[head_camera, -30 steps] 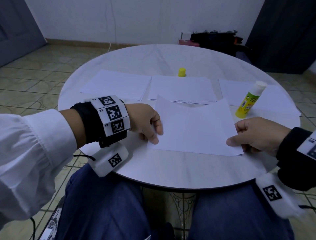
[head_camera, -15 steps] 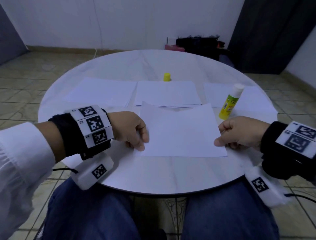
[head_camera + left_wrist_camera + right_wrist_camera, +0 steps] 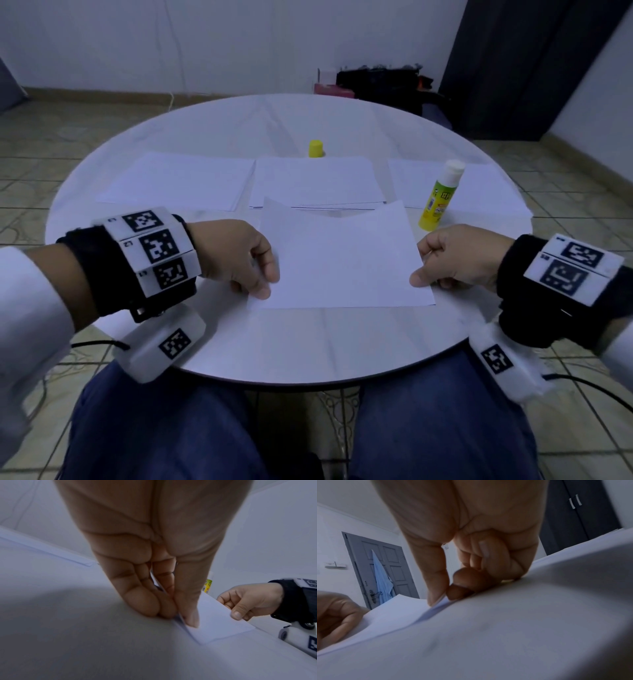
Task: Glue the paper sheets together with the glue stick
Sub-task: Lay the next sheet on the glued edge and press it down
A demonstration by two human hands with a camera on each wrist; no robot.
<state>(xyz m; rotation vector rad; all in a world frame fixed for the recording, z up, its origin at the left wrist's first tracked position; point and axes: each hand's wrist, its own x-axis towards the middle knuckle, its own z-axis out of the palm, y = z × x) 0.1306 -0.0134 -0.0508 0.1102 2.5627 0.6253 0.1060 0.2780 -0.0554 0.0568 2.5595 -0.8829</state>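
Since a second ago little on the counter has shifted: the white paper sheet (image 3: 342, 260) lies in the same place between the hands, the camera has swung a little to the right, and the right wrist has come further into view. The left hand (image 3: 236, 257) pinches the sheet's left edge, thumb on top and fingers beneath, as the left wrist view shows (image 3: 171, 601). The right hand (image 3: 455, 257) has its grip clamped on the right edge the same way, thumb pressed against a curled forefinger with the paper between (image 3: 436, 599). The sheet's far edge curls slightly upward over the middle stack of white paper (image 3: 315, 181).

The yellow-and-green glue stick with its white tip exposed (image 3: 442, 195) stands upright just beyond the right hand, on another white sheet (image 3: 479, 192). Its small yellow cap (image 3: 315, 148) sits apart, near the far edge of the middle stack. A further white sheet (image 3: 181, 180) lies to the left on the round pale counter (image 3: 308, 349).

The likely trouble: the right hand could knock the uncapped stick over as it moves, smearing glue where it is not wanted. A sheet held only at two edges may also sag and land crooked on its partner. No containers are in view.
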